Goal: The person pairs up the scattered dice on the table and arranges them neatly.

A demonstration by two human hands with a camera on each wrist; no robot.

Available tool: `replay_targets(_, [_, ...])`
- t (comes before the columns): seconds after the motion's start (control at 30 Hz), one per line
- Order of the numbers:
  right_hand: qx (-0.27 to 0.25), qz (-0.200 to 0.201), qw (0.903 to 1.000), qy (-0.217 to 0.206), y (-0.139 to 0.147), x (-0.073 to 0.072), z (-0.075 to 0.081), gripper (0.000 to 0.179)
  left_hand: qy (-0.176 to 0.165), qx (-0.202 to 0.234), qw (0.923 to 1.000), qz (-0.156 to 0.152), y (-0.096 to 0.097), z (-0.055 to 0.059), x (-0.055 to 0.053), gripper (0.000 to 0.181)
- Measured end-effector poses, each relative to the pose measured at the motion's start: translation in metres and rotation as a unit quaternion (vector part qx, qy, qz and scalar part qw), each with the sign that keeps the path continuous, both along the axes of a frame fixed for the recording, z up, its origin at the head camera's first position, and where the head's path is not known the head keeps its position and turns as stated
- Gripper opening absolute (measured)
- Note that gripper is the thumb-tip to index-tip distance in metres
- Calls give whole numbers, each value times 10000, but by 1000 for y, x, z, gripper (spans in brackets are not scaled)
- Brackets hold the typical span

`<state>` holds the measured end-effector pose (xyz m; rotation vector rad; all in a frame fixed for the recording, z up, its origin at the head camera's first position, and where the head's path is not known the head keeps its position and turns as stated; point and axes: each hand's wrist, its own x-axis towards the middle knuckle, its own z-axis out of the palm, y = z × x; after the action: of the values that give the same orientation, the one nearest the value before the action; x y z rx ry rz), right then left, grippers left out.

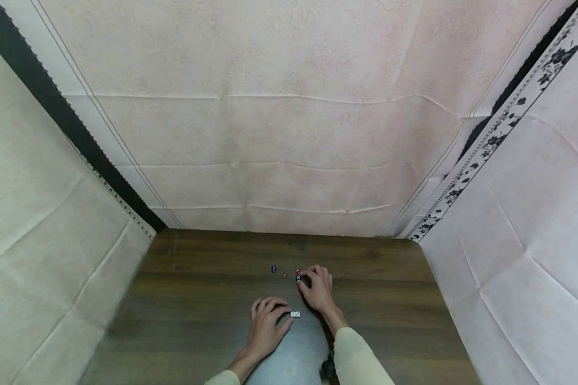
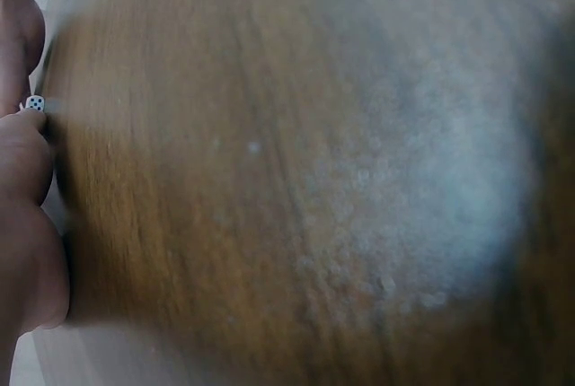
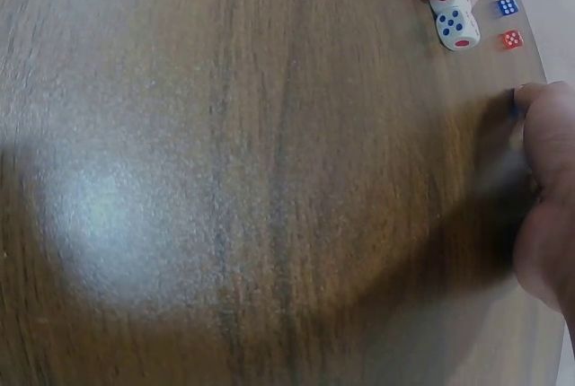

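Note:
Two white dice sit side by side on the table, touching. My left hand pinches the nearer-left one between thumb and forefinger; the right wrist view shows the other white die with blue and red pips in front of it. Farther forward, my right hand holds a small blue die between thumb and forefinger, mostly hidden in the right wrist view. Right by that forefinger lies a small red die. In the left wrist view a white die shows at the fingertips.
Left of my right hand lie another blue die and another red die, both translucent. The brown wooden table has rounded far corners. Pale cloth hangs behind it and on both sides. A dark object is beside my right sleeve.

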<state>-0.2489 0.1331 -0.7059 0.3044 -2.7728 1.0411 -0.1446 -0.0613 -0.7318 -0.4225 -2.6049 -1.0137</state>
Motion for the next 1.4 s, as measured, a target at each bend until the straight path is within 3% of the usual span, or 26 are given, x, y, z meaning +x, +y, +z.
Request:
replay_targets(0.17, [-60, -29, 10000, 32, 0, 1, 0, 18, 24, 2, 10000, 2, 1, 1, 0, 18])
replay_targets(0.47, [-84, -19, 9989, 470, 0, 3, -7, 15, -70, -74, 9999, 26, 2, 1, -1, 18])
replay_targets(0.77, [-371, -56, 9993, 33, 4, 6, -2, 17, -185, -174, 9997, 52, 2, 1, -1, 18])
replay_targets(1.13, [-607, 222, 9979, 18, 15, 26, 2, 13, -221, -205, 9995, 110, 1, -1, -1, 19])
replay_targets(1.4, [-499, 588, 9962, 402, 23, 42, -3, 9, -215, -260, 9994, 107, 1, 0, -1, 20])
